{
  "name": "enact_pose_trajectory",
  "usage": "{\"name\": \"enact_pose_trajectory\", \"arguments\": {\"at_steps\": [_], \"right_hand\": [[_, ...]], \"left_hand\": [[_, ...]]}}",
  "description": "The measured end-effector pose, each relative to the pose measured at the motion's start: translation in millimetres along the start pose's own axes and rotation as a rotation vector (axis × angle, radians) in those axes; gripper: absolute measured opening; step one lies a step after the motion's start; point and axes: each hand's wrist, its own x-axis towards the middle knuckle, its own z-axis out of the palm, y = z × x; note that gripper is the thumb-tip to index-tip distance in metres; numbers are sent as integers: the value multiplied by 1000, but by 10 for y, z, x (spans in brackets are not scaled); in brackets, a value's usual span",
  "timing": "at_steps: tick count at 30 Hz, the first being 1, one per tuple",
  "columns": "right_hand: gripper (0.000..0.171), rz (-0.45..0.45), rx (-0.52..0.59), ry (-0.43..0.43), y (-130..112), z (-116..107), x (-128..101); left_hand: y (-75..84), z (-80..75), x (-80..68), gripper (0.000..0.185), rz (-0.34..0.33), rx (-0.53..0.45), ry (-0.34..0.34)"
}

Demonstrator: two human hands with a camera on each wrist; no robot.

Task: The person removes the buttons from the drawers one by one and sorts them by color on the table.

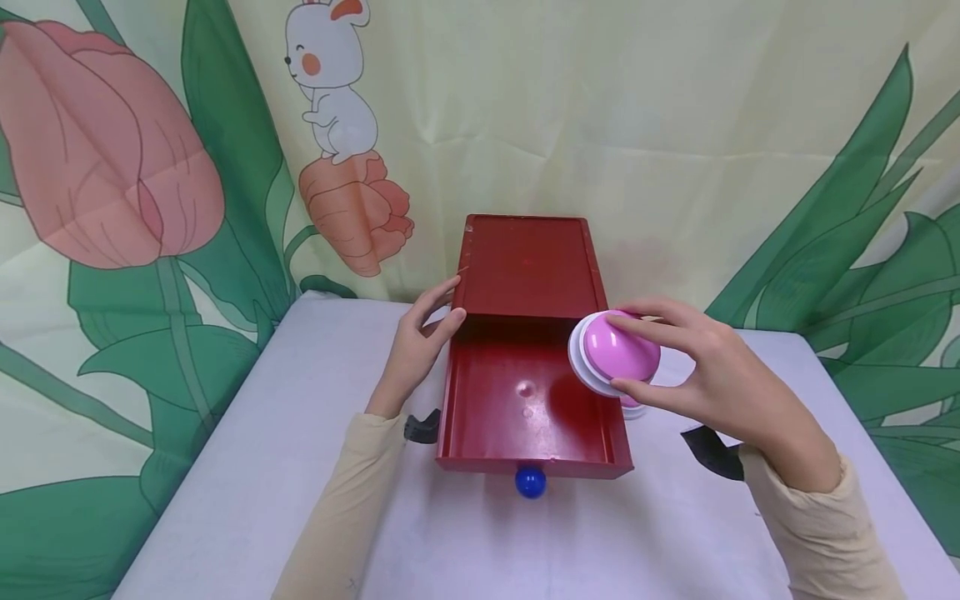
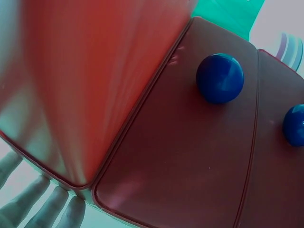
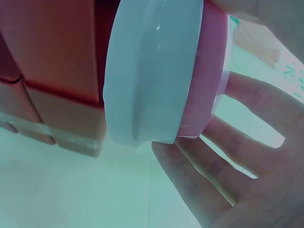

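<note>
My right hand (image 1: 720, 375) holds a round push button (image 1: 622, 346), with a glossy pink dome on a white base, between thumb and fingers. The button is tilted over the right edge of a red pulled-out drawer (image 1: 525, 417). In the right wrist view the white base (image 3: 147, 71) faces the cabinet. My left hand (image 1: 420, 342) touches the left side of the red drawer cabinet (image 1: 528, 267), fingers fairly straight. Its fingertips (image 2: 59, 192) show along the cabinet's edge in the left wrist view. A blue knob (image 1: 531, 482) sits on the drawer's front.
Another pink and white round thing (image 1: 634, 407) is partly hidden behind the drawer's right side. More drawer fronts with blue knobs (image 2: 220, 78) show in the left wrist view. The white-covered table (image 1: 300, 383) meets a printed curtain (image 1: 637, 100) behind.
</note>
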Motion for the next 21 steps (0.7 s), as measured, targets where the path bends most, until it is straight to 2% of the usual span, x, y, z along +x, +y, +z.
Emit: {"name": "enact_pose_trajectory", "arguments": {"at_steps": [7,21], "right_hand": [[76,9,13,28,75,-10,-81],[77,81,-1,55,238,-49,-255]], "left_hand": [[-19,-5,-1,51,1,-5,1],[-32,-12,4,51,12,2,-3]]}}
